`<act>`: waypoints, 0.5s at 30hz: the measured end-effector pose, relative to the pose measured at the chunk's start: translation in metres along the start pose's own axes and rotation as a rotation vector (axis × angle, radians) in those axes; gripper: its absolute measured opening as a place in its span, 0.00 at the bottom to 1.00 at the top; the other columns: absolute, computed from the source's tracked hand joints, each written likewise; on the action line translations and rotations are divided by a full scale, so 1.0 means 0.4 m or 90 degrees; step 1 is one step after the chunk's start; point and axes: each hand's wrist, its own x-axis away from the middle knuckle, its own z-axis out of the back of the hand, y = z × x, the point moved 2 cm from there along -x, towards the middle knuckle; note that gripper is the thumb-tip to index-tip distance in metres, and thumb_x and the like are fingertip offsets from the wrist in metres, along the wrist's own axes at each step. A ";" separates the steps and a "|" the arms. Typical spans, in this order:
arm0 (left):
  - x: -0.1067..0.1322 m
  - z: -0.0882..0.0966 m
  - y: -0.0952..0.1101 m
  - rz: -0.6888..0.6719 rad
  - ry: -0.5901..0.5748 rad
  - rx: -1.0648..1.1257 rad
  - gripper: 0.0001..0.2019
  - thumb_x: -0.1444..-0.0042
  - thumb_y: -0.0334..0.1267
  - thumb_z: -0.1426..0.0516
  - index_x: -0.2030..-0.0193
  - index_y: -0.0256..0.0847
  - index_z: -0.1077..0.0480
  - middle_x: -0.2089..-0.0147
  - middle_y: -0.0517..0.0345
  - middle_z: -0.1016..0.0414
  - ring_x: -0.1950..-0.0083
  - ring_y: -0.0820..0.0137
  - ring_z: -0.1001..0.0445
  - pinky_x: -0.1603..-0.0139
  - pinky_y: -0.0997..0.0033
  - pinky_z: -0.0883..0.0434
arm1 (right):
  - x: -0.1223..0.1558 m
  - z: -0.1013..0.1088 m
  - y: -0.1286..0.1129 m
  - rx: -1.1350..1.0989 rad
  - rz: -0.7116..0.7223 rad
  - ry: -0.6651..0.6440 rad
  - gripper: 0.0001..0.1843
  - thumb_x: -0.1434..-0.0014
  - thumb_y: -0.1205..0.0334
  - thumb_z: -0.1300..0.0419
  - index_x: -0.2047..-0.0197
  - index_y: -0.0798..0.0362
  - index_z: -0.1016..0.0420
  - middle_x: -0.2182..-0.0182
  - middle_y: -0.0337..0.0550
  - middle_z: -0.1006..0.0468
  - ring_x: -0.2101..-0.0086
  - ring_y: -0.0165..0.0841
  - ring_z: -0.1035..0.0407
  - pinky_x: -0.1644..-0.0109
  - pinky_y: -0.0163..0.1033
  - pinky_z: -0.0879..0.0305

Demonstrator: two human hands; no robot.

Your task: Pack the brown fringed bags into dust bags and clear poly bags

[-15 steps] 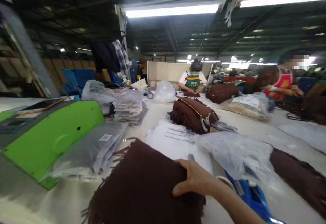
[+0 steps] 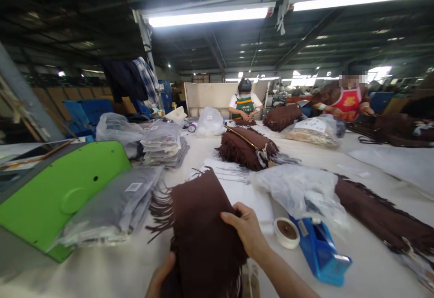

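Observation:
A dark brown fringed bag (image 2: 203,225) is raised close in front of me, its flat face towards me and its fringe hanging out to the left. My right hand (image 2: 249,232) grips its right edge, thumb on the face. At the lower left edge, my left hand (image 2: 162,274) holds it too; most of those fingers are hidden behind the bag. Pale cords and a tan piece show under its lower right corner. Beyond it lies another brown fringed bag (image 2: 246,144) with a gold chain, beside white sheets (image 2: 247,194) with grey strips.
A green-sided machine (image 2: 91,189) stands left, beside grey bagged packs (image 2: 115,207) and a stack of packs (image 2: 162,142). On the right are a blue tape dispenser (image 2: 322,253), a tape roll (image 2: 286,233), clear plastic (image 2: 301,194) and brown fringed pieces (image 2: 383,207). Two people work across the table.
The brown bag has turned and now shows a narrower face. My left hand has come into view at its lower left. The view has shifted right, uncovering the tape roll and dispenser.

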 end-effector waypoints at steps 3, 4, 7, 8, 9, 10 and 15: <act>-0.002 -0.044 0.004 0.049 0.103 0.081 0.25 0.53 0.40 0.37 0.48 0.35 0.33 0.57 0.45 0.23 0.55 0.53 0.25 0.53 0.53 0.29 | 0.022 -0.020 0.017 0.043 0.062 0.023 0.21 0.60 0.48 0.36 0.79 0.51 0.43 0.83 0.29 0.40 0.78 0.25 0.46 0.75 0.33 0.47; -0.001 -0.056 0.015 0.044 0.131 0.098 0.26 0.58 0.36 0.35 0.49 0.34 0.32 0.59 0.46 0.22 0.56 0.52 0.24 0.54 0.53 0.28 | 0.029 -0.023 0.009 0.065 0.083 0.019 0.20 0.59 0.48 0.36 0.79 0.51 0.42 0.82 0.29 0.40 0.78 0.25 0.46 0.75 0.32 0.48; 0.011 -0.073 0.093 -0.025 0.131 0.056 0.25 0.66 0.31 0.33 0.56 0.33 0.28 0.64 0.47 0.20 0.61 0.53 0.23 0.56 0.54 0.28 | 0.055 -0.012 -0.045 0.129 0.141 -0.028 0.20 0.53 0.46 0.39 0.79 0.52 0.40 0.83 0.30 0.41 0.78 0.25 0.46 0.76 0.32 0.48; 0.018 -0.073 0.133 -0.048 0.109 0.022 0.23 0.67 0.31 0.33 0.59 0.33 0.27 0.65 0.48 0.20 0.62 0.53 0.22 0.57 0.55 0.27 | 0.068 0.000 -0.064 0.142 0.155 -0.048 0.20 0.50 0.45 0.42 0.80 0.52 0.39 0.83 0.31 0.40 0.78 0.25 0.45 0.75 0.33 0.47; 0.024 -0.071 0.177 -0.067 0.078 -0.014 0.23 0.68 0.31 0.33 0.60 0.33 0.26 0.66 0.48 0.20 0.63 0.54 0.22 0.57 0.55 0.27 | 0.085 0.017 -0.083 0.160 0.183 -0.052 0.20 0.47 0.46 0.45 0.79 0.52 0.37 0.83 0.32 0.39 0.78 0.26 0.43 0.74 0.33 0.46; 0.029 -0.070 0.225 -0.083 0.039 -0.050 0.23 0.68 0.31 0.33 0.59 0.34 0.26 0.66 0.49 0.20 0.64 0.54 0.22 0.58 0.56 0.27 | 0.106 0.038 -0.100 0.191 0.242 -0.031 0.18 0.45 0.48 0.46 0.78 0.52 0.36 0.81 0.34 0.37 0.77 0.27 0.41 0.73 0.34 0.44; -0.017 -0.086 0.394 -0.049 -0.206 -0.408 0.22 0.64 0.38 0.39 0.58 0.35 0.27 0.63 0.51 0.21 0.60 0.56 0.24 0.59 0.61 0.28 | 0.276 0.127 -0.092 0.552 0.780 0.270 0.10 0.47 0.67 0.41 0.60 0.51 0.31 0.64 0.45 0.26 0.64 0.33 0.30 0.60 0.38 0.35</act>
